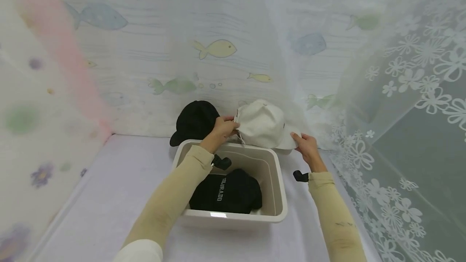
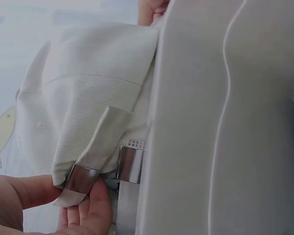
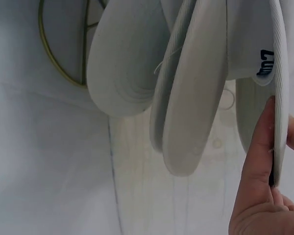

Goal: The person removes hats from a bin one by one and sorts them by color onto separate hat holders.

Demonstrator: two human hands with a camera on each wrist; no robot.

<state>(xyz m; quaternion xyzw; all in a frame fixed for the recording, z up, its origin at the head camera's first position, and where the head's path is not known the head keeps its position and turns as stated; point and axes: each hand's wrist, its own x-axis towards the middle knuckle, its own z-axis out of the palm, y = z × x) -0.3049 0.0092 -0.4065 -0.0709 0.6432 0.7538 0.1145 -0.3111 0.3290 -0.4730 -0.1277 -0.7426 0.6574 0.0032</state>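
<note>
A white cap (image 1: 259, 122) lies behind the far rim of the bin, between both hands. At its back my left hand (image 1: 223, 129) pinches the strap by its metal buckle (image 2: 82, 180); a second buckle (image 2: 130, 164) shows beside it. My right hand (image 1: 307, 147) holds the brim (image 3: 280, 115) between thumb and fingers. Several white brims (image 3: 196, 93) hang side by side in the right wrist view, so more than one white cap is there. A black cap (image 1: 194, 120) sits left of the white one.
A light plastic bin (image 1: 279, 197) stands in front, holding a black cap with white lettering (image 1: 236, 193). A gold-coloured wire loop (image 3: 59, 71) shows in the right wrist view. Fish-print curtain (image 1: 218, 72) hangs behind; flowered netting (image 1: 386, 197) borders the right side.
</note>
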